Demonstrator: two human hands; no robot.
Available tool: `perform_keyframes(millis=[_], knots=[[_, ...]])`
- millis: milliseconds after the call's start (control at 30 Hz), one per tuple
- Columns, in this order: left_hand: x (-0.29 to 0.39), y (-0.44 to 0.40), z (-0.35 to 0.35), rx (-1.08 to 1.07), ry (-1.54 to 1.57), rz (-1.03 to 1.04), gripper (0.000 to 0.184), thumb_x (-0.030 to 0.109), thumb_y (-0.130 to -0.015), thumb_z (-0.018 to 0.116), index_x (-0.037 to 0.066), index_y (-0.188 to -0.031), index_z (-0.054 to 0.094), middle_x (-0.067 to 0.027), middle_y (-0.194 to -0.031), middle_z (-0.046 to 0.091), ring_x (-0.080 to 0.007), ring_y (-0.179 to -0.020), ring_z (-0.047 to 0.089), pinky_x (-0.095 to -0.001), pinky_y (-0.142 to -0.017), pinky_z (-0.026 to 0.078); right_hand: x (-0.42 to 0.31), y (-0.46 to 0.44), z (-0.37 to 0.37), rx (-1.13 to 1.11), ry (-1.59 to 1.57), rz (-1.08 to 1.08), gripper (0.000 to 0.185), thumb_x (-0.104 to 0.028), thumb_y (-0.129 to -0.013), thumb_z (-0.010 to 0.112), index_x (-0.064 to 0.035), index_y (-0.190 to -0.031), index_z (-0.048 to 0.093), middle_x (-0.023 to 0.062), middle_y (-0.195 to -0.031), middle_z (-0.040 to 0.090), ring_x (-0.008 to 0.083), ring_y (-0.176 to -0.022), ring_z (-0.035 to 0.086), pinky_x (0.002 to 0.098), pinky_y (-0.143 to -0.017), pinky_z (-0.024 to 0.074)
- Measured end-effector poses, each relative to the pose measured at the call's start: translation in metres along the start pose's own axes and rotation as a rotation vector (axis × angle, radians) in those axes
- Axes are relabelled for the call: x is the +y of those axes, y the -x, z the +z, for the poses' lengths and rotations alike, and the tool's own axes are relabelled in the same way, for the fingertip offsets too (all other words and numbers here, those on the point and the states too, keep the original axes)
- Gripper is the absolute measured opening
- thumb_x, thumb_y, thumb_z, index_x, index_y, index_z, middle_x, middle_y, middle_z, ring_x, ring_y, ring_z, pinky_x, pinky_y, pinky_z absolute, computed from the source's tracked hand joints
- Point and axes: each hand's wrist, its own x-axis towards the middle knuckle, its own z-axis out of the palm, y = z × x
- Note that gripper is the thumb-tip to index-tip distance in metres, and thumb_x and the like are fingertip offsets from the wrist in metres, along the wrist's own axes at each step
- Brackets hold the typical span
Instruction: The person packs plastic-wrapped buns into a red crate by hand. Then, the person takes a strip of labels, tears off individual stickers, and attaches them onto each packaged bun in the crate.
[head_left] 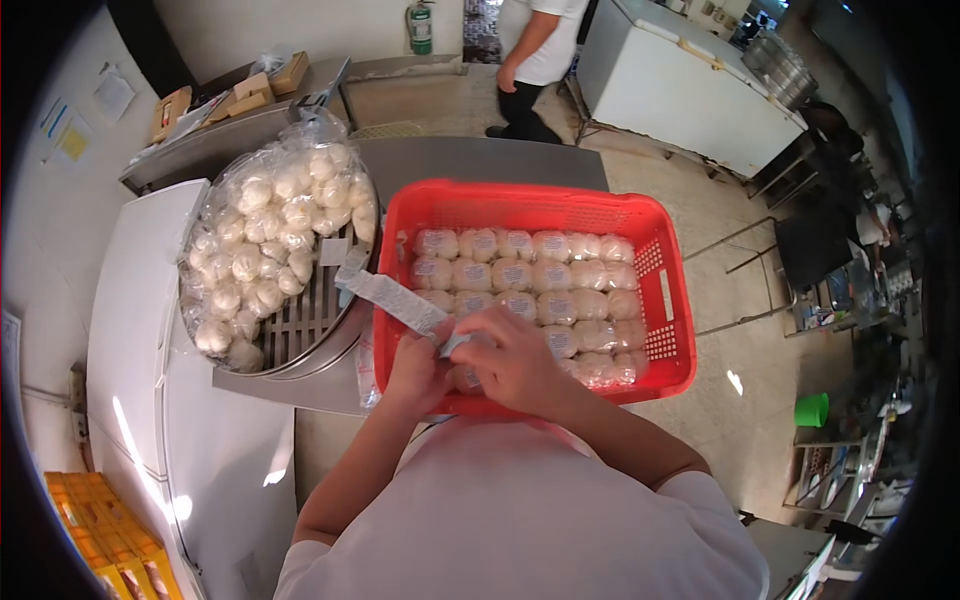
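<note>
A red crate (686, 330) holds rows of wrapped round white buns (512, 275), many bearing a printed label on top. Over the crate's near left part, my left hand (420, 368) is closed on a long strip of printed labels (398, 300), which stretches up and left across the crate's rim. Beside it, my right hand (515, 360) has its fingers bent at the near end of the strip; what lies between its fingertips is too small to tell. Left of the crate, plastic-wrapped buns (265, 230) sit on a round slatted tray (312, 312).
The crate and tray rest on a metal table (480, 160). A white cabinet (140, 300) stands at left, yellow crates (110, 530) below it. Another person (535, 45) stands beyond the table, near a white chest freezer (680, 95). A green bin (812, 410) is at right.
</note>
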Motion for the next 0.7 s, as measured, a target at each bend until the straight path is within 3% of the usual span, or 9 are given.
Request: perform_keyframes(millis=[67,133,267,333,400,433,533,633,700], knots=[[0.003,-0.004,0.001,0.067,0.043,-0.016,0.02,0.015,-0.106,0.051,-0.001,-0.118,0.056,-0.0121,-0.111,0.063,-0.0255,-0.102,0.065,-0.0433,-0.085,0.057,-0.009,-0.004,-0.011,0.021,-0.16,0.016,0.013,0.002,-0.088,0.066,-0.0097,-0.093,0.066,0.008,-0.092,0.066,0.0306,-0.081,0.065,0.0378,-0.073,0.0544],[0.002,-0.008,0.002,0.137,0.076,0.002,0.021,0.017,-0.106,0.053,0.0,-0.117,0.056,-0.0118,-0.11,0.064,-0.026,-0.102,0.065,-0.0442,-0.088,0.056,0.013,-0.007,-0.03,0.164,-0.137,0.191,0.01,0.0,-0.086,0.069,-0.0068,-0.091,0.063,0.0103,-0.085,0.063,0.0298,-0.075,0.063,0.0411,-0.072,0.0539],[0.0,-0.005,0.005,0.166,0.009,0.101,0.024,0.02,-0.105,0.057,-0.001,-0.115,0.059,-0.0113,-0.11,0.066,-0.0243,-0.101,0.065,-0.043,-0.089,0.055,0.154,0.002,-0.08,0.397,0.054,0.795,0.01,-0.005,-0.087,0.069,-0.0034,-0.097,0.071,0.0145,-0.085,0.073,0.0278,-0.079,0.071,0.0395,-0.073,0.0565],[-0.002,-0.005,0.0,0.117,-0.014,0.122,0.025,0.022,-0.105,0.058,-0.001,-0.115,0.059,-0.0115,-0.111,0.066,-0.0236,-0.101,0.066,-0.0424,-0.089,0.055,0.237,0.041,-0.09,0.318,0.281,0.879,0.015,-0.011,-0.085,0.073,-0.0048,-0.099,0.074,0.0156,-0.088,0.076,0.0288,-0.084,0.074,0.0389,-0.075,0.0572],[-0.002,-0.005,0.001,0.102,-0.022,0.146,0.026,0.022,-0.105,0.058,-0.001,-0.115,0.06,-0.0115,-0.111,0.067,-0.0233,-0.101,0.066,-0.042,-0.09,0.055,0.282,0.068,-0.084,0.235,0.278,1.01,0.019,-0.013,-0.083,0.077,-0.0036,-0.1,0.073,0.0142,-0.088,0.075,0.0246,-0.083,0.073,0.0376,-0.076,0.0572],[-0.002,-0.004,0.003,0.112,-0.02,0.155,0.026,0.022,-0.105,0.059,-0.002,-0.116,0.06,-0.0114,-0.111,0.067,-0.0232,-0.101,0.066,-0.0419,-0.09,0.055,0.284,0.07,-0.081,0.19,0.273,1.077,0.022,-0.013,-0.082,0.079,-0.0031,-0.1,0.073,0.0136,-0.087,0.075,0.0226,-0.082,0.072,0.0369,-0.076,0.0571],[-0.003,-0.004,0.001,0.141,-0.022,0.169,0.026,0.022,-0.105,0.059,-0.001,-0.116,0.061,-0.0105,-0.11,0.068,-0.0229,-0.1,0.066,-0.0418,-0.09,0.054,0.272,0.065,-0.074,-0.015,0.581,1.139,0.027,-0.024,-0.086,0.075,-0.009,-0.108,0.074,0.0159,-0.098,0.076,0.0298,-0.095,0.074,0.0419,-0.085,0.0581],[-0.004,-0.006,-0.002,0.152,-0.025,0.176,0.026,0.022,-0.104,0.06,0.0,-0.118,0.061,-0.0094,-0.11,0.068,-0.0225,-0.099,0.067,-0.0412,-0.091,0.054,0.271,0.064,-0.071,-0.063,0.754,1.154,0.031,-0.036,-0.09,0.069,-0.0142,-0.111,0.074,0.0192,-0.105,0.074,0.0377,-0.103,0.071,0.0471,-0.091,0.0571],[-0.004,-0.005,0.001,0.156,-0.026,0.178,0.025,0.021,-0.103,0.062,0.001,-0.118,0.062,-0.0087,-0.109,0.069,-0.0216,-0.098,0.067,-0.0395,-0.089,0.054,0.301,0.084,-0.072,-0.1,0.855,1.123,0.036,-0.041,-0.091,0.066,-0.0119,-0.11,0.073,0.021,-0.108,0.073,0.0403,-0.104,0.07,0.0476,-0.091,0.0569]])
